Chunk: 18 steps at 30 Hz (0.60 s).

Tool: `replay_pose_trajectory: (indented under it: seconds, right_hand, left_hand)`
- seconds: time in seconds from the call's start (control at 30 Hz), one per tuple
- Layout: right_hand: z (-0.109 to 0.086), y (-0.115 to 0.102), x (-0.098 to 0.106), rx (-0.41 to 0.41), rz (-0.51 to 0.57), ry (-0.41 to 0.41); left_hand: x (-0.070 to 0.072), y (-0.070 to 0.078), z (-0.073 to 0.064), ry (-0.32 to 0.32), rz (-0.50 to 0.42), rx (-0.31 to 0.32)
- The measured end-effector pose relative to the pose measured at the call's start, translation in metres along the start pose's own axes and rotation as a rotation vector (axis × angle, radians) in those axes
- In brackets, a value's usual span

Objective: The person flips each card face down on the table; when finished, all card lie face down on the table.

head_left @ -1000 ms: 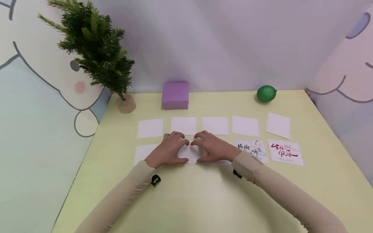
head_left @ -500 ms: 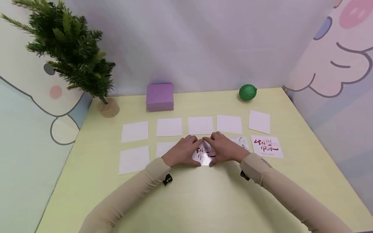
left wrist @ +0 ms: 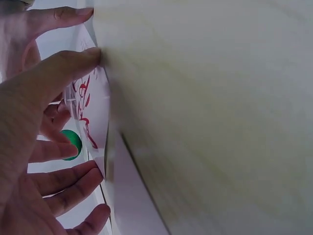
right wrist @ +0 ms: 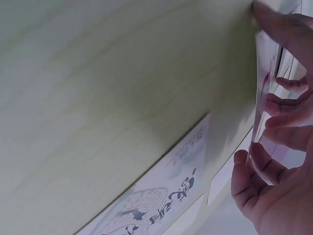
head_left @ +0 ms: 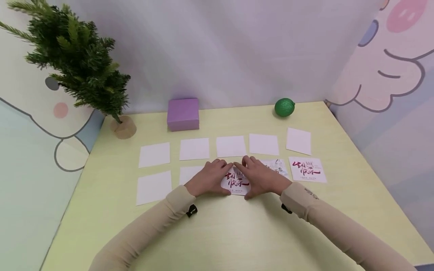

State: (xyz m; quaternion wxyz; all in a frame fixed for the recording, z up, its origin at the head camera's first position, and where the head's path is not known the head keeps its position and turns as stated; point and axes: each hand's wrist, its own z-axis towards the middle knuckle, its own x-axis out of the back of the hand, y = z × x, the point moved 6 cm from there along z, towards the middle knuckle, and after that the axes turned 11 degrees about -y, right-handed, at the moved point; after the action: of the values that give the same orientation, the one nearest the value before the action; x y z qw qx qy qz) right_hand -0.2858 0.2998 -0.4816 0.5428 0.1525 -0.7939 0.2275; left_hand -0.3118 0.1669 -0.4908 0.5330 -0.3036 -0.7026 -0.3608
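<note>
A white card with red brush characters [head_left: 236, 183] stands between my two hands, in the front row. My left hand [head_left: 209, 179] holds its left side, thumb [left wrist: 80, 63] at the near edge and fingertips at the far edge. My right hand [head_left: 263, 178] holds the right side, its thumb by the near corner and its curled fingers [right wrist: 257, 169] at the far edge. In the right wrist view the card is tilted. Beside the right hand lies a card with dark brush characters [head_left: 276, 165], partly hidden. A blank card [head_left: 188, 173] lies by the left hand.
Several blank cards, among them one at the middle [head_left: 231, 146], form a back row. Another red-lettered card [head_left: 307, 170] lies at the right, a blank one [head_left: 154, 187] at the left. Behind are a purple box [head_left: 183, 114], a green ornament [head_left: 285, 107] and a small artificial tree [head_left: 81, 64].
Both hands have moved right from a blank card to the red-lettered card and hold it between them. Its glare has gone since half a second ago. The head view has turned right.
</note>
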Motion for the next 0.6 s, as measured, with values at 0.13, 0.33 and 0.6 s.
replay_pose_trajectory:
  seconds: [0.13,0.33,0.6]
  right_hand:
    - [-0.005,-0.003,0.005,0.033,-0.01,0.061]
    - [-0.009,-0.008,0.017,0.111,0.009,0.165]
    - [-0.026,0.005,0.028,0.077,0.214,0.209]
  left_hand:
    - [0.001,0.004,0.001,0.0,0.023,-0.034]
    - [0.013,0.022,0.014,-0.006,0.091,-0.17]
    - [0.03,0.029,0.019,0.043,-0.023,-0.226]
